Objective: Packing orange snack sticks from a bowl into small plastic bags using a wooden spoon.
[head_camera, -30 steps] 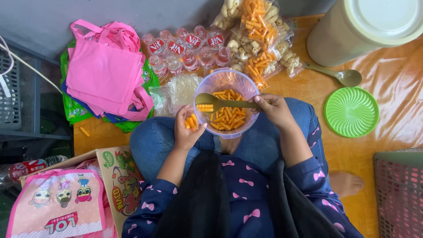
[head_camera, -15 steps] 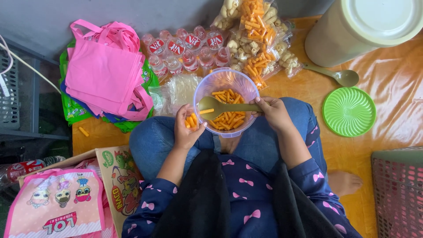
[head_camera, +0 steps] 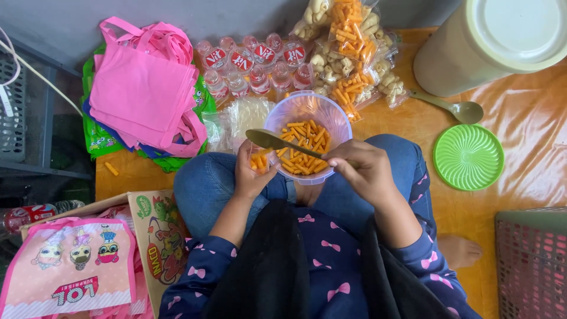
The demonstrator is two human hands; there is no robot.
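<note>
Landmark: clear bowl (head_camera: 307,112) of orange snack sticks (head_camera: 302,147), resting on the person's lap.
Right hand (head_camera: 363,171): just right of the bowl, fingers pinching a spoon (head_camera: 277,142) held over the sticks.
Left hand (head_camera: 251,174): at the bowl's left rim, curled around a small bag of sticks (head_camera: 258,160).
Green lid (head_camera: 468,157): well right of the bowl.

1 bowl (head_camera: 307,112), 2 spoons (head_camera: 277,142) (head_camera: 452,107), 1 green lid (head_camera: 468,157), approx. 10 sm. bottles (head_camera: 254,68)
</note>
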